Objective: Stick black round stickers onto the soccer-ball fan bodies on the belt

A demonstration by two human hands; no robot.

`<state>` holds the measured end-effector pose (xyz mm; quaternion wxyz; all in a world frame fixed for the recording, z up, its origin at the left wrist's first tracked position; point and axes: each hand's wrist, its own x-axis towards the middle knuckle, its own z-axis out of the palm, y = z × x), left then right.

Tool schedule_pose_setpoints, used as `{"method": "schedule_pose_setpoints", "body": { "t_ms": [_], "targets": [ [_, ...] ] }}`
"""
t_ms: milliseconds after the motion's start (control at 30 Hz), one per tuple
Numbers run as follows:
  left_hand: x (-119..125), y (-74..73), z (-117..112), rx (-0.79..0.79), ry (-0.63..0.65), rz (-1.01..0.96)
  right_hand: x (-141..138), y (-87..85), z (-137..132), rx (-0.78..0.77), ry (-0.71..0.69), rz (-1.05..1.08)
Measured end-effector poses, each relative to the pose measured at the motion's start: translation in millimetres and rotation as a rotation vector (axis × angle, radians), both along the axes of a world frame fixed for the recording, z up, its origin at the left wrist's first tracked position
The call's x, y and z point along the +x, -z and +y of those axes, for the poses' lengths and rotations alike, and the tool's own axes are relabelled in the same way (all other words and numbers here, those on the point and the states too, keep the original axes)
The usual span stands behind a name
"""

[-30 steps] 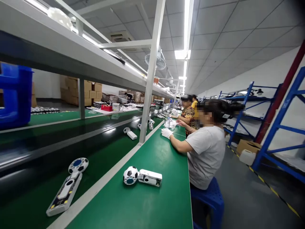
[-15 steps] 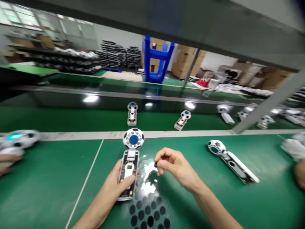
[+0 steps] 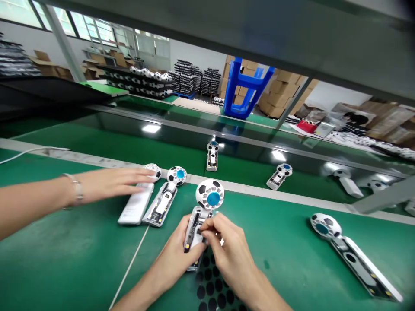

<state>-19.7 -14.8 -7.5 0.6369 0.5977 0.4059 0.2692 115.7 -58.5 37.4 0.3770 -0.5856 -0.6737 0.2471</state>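
Evidently, the left hand (image 3: 177, 255) was wrapped round the football-topped device (image 3: 196, 217), presumably steadying it; the right hand (image 3: 231, 242), grip closed, apparently pinched a black disc (image 3: 199, 232).

The green surface (image 3: 285, 263) carried two ball-headed units side by side at left, a white-backed unit (image 3: 136, 207) and a circuit-side-up unit (image 3: 162, 204), with their heads at the pale rail (image 3: 246, 189) bordering it. A sheet of round black dots (image 3: 210, 288) lay near the front (partly hidden from view), while a slanting unit (image 3: 356, 264) with exposed circuitry rested well apart at right.
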Motion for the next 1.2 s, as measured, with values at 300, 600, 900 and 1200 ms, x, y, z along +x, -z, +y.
{"method": "schedule_pose_setpoints", "body": {
  "t_ms": [300, 600, 900, 1200],
  "targets": [
    [0.6, 1.5, -3.5, 0.002, 0.051, 0.008, 0.1, 1.1, 0.2, 0.006, 0.016, -0.038],
    [0.3, -0.4, -5.1, -0.011, 0.072, 0.001, 0.2, -0.7, 0.3, -0.041, 0.013, -0.088],
    [2.0, -0.4, -6.4, -0.003, 0.065, 0.006, 0.2, -0.1, 0.2, -0.058, 0.024, -0.091],
    [2.2, 1.6, -6.1, 0.008, 0.052, 0.005, -1.5, 3.4, 0.1, -0.049, 0.045, -0.101]
  ]
}}
